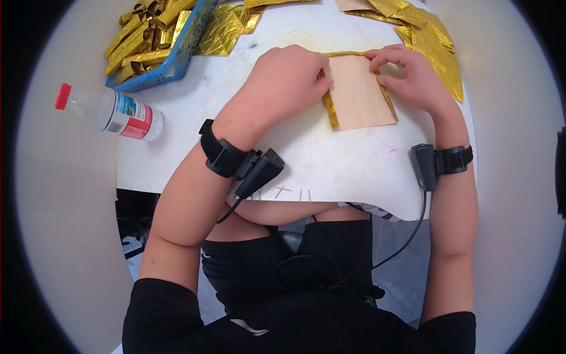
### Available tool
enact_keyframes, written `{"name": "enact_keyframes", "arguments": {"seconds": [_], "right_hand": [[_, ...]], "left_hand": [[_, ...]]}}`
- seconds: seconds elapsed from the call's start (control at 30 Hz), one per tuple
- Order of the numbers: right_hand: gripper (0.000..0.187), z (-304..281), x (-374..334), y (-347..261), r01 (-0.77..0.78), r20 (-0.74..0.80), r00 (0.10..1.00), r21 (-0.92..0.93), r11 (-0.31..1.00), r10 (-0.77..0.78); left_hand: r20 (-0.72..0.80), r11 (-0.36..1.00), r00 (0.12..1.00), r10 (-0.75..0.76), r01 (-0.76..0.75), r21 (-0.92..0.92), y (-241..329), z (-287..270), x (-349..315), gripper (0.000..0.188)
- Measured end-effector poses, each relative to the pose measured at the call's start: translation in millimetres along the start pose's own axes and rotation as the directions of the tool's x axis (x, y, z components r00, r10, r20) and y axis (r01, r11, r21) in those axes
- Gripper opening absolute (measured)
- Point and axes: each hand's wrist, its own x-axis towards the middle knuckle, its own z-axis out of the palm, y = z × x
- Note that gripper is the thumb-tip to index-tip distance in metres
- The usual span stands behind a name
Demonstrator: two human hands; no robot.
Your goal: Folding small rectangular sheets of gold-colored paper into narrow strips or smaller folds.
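Observation:
A sheet of gold foil paper (361, 97) lies pale side up on the white table in front of me. Narrow gold strips show along its left, right and far edges, where the paper is folded over. At its upper left corner my left hand (289, 79) is closed, with thumb and fingertips pinching the left folded edge. My right hand (408, 75) is curled at the upper right, its thumb and index finger on the folded right edge and corner. Part of each folded edge is hidden under the fingers.
A blue plastic basket (190, 44) full of folded gold paper pieces (138, 44) stands at the far left. Loose gold sheets (221, 29) lie beside it, and a pile of gold sheets (435, 56) is at the far right. A clear red-capped bottle (131, 115) lies at the left.

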Motion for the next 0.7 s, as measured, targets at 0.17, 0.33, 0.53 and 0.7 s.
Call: {"name": "enact_keyframes", "arguments": {"seconds": [0.17, 0.33, 0.53, 0.7], "right_hand": [[0.022, 0.6, -2.9, 3.8, -0.004, 0.006, 1.0, -0.016, 1.0, 0.005], [0.019, -4.4, -7.1, 1.9, -0.025, 0.054, 0.998, -0.017, 1.0, 0.026], [0.016, -10.8, -7.7, 5.7, -0.001, 0.145, 0.989, 0.105, 0.994, -0.015], [0.018, -12.2, -7.9, 6.3, 0.012, 0.2, 0.979, 0.085, 0.996, -0.029]], "left_hand": [[-0.278, 0.962, 0.921, 0.272, -0.263, 0.07, -29.8, 27.4, 4.8, 0.035], [0.074, 0.959, 0.997, 0.035, -0.013, -0.282, -27.1, 6.5, 10.4, 0.028], [0.06, 0.95, 0.964, 0.26, -0.244, -0.194, -35.3, 10.6, 5.6, 0.032], [0.134, 0.946, 0.953, 0.272, -0.24, -0.216, -37.5, 5.5, 4.5, 0.037]]}}
